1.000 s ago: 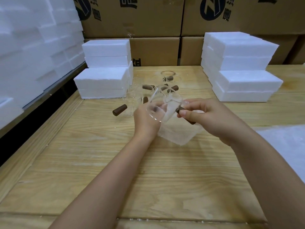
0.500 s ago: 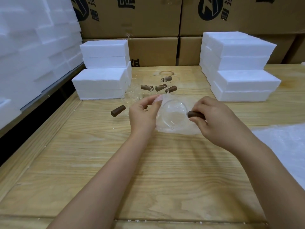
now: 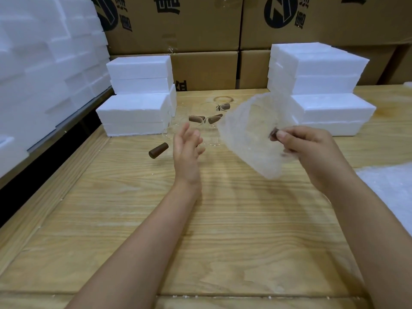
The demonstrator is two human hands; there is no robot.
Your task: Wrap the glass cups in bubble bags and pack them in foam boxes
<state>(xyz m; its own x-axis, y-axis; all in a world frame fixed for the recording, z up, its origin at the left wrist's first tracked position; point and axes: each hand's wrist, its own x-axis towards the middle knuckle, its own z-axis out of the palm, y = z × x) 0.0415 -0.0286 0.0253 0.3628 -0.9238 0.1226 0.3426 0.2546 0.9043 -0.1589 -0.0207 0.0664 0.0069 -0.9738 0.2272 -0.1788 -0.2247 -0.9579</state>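
Bubble bag (image 3: pixel 252 139) in the right hand (image 3: pixel 312 150) is a white smear: motion blur, edges soft. The glass cup inside it can't be made out; only a brown handle (image 3: pixel 273 134) shows under the thumb. Part of that hand is lost behind the bag. Just beyond the left hand (image 3: pixel 186 152), clear cups (image 3: pixel 214 141) are near invisible, count impossible to tell. Far past both hands, the cardboard boxes (image 3: pixel 178 30) have their print chopped by the top edge. Right of the right hand, a white sheet pile (image 3: pixel 390 186) runs off frame. Both forearms exit at the bottom.
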